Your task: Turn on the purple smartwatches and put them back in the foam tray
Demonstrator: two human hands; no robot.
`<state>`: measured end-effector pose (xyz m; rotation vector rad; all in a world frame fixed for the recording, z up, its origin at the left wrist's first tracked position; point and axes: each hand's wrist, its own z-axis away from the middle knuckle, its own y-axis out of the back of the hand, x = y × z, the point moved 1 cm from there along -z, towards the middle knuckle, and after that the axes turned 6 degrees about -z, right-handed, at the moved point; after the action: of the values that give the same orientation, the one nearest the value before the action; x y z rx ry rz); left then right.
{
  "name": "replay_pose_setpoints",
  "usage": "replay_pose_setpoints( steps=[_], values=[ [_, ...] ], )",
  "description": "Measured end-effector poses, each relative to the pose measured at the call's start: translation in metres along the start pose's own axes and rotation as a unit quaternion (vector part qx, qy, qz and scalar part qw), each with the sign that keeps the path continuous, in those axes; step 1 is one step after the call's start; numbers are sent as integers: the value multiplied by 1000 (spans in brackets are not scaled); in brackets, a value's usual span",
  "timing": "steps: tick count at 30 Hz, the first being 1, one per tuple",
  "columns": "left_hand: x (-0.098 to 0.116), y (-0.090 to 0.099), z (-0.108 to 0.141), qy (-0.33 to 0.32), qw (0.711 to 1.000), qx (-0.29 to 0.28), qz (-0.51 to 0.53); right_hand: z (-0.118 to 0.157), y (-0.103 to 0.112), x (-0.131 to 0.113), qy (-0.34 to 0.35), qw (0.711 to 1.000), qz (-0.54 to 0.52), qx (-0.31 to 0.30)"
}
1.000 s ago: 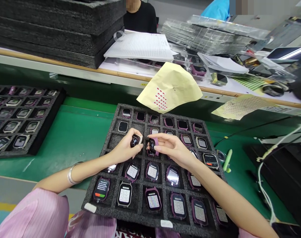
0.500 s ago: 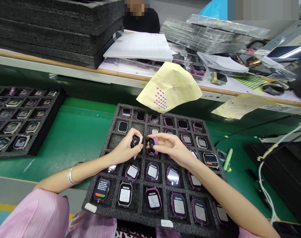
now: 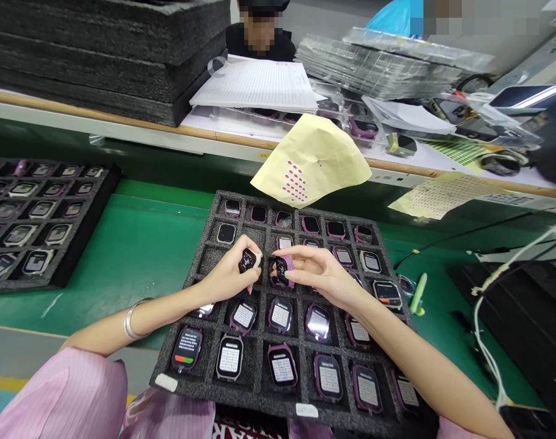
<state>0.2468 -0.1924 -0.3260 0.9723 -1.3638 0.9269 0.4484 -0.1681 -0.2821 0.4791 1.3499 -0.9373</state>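
Between the thumb and fingers of my left hand is a silver-white smartwatch without a strap, its dark screen lit with small marks. My right hand pinches a purple smartwatch, its dark screen tilted to the left. Both hands hover over the middle of a black foam tray, whose square compartments hold purple and silver watch bodies. Many of these show white grids on their screens; one purple watch at the front left shows text with a red and green bar.
A second foam tray of watches lies on the green mat at left. Black foam blocks are stacked on the shelf, beside papers and clear plastic trays. Yellow sheets hang over its edge. White cables run at right. A person sits behind.
The purple watch in my right hand has turned so more of its screen faces me. My left hand has barely moved. The person behind has lowered their head.
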Motion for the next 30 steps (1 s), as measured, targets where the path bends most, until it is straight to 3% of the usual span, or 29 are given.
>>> replay_pose_setpoints(
  steps=[7,14,18,23,30],
  values=[
    [-2,0,-3,22,1000,-6,8,-4,3,5,-44,997,-56,-1],
    [0,-2,-7,59,990,28,122,-9,6,10,-87,978,-185,31],
    [3,-2,-7,86,979,41,180,-9,5,10,-65,981,-170,69],
    [5,-1,-7,112,970,52,209,-8,3,8,-47,987,-143,62],
    [6,-1,-7,80,966,58,238,-6,2,5,-14,991,-119,62]
  ],
)
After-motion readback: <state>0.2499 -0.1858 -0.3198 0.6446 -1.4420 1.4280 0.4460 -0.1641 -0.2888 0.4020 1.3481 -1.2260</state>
